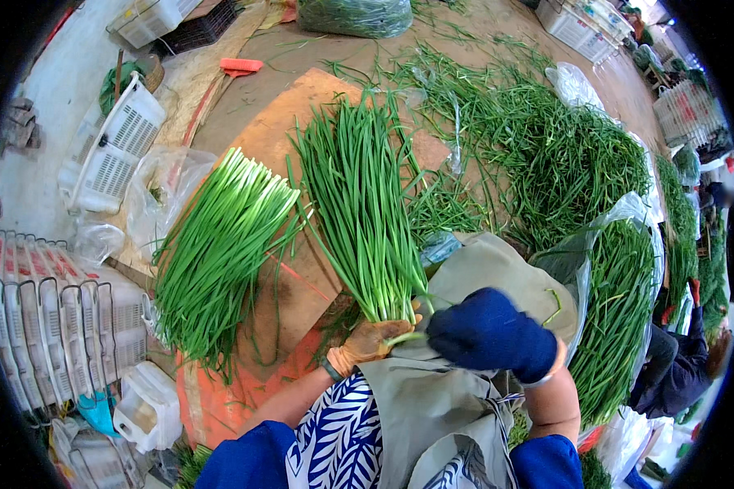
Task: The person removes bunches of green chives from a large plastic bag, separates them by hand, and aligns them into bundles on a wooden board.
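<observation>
A bunch of long green garlic chives [355, 204] lies on a board with its pale stem ends toward me. Wrapped round those stem ends is my left hand [369, 342], in an orange-tan glove. My right hand [489, 336], in a dark blue knitted glove, is closed just right of the stems. A thin pale stalk [405, 337] runs from the left hand to the right fingertips; whether these grip it is hidden. To the left rests a second bunch of chives [228, 253], its pale ends pointing away from me.
A big loose heap of chives [571, 163] spreads at the far right. Nearer, an open plastic bag holds more chives [616, 301]. White plastic crates [65, 326] and a white jug [147, 407] stand at left. An orange scraper-like piece [240, 66] lies beyond the board. Another person [685, 363] sits far right.
</observation>
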`<state>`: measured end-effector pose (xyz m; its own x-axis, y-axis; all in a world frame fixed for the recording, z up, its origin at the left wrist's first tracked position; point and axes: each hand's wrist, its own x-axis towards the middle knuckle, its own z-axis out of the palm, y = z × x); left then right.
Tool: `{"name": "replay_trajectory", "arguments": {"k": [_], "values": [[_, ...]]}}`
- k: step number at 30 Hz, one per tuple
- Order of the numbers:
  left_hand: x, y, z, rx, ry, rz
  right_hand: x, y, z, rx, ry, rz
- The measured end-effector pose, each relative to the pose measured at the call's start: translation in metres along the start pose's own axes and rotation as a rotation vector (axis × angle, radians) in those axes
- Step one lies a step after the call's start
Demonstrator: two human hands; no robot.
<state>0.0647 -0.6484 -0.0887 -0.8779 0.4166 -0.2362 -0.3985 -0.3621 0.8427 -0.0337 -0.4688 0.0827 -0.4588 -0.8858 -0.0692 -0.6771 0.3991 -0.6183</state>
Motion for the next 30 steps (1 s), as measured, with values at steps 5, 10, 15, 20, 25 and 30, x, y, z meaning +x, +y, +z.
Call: {"name": "replay_trajectory", "arguments": {"k": [5,10,15,20,25,30], "values": [[0.009,-0.008,0.006,-0.640,0.128,-0.180,-0.013,-0.004,-0.032,0.949,1.243,-0.054],[0.012,-0.012,0.002,-0.657,0.113,-0.230,0.015,0.040,-0.028,-0.386,0.902,0.359],[0.005,-0.020,0.000,0.195,0.081,0.063,0.047,0.037,0.060,0.020,0.197,0.193],[-0.003,-0.017,-0.010,1.029,-0.018,0.098,0.057,0.040,0.101,-0.186,0.207,0.068],[-0.004,-0.048,-0.023,0.874,0.008,0.291,0.034,0.019,0.088,-0.047,0.044,-0.102],[0.003,-0.008,0.003,-0.249,0.074,-0.128,-0.008,0.039,0.059,1.072,0.490,0.279]]}}
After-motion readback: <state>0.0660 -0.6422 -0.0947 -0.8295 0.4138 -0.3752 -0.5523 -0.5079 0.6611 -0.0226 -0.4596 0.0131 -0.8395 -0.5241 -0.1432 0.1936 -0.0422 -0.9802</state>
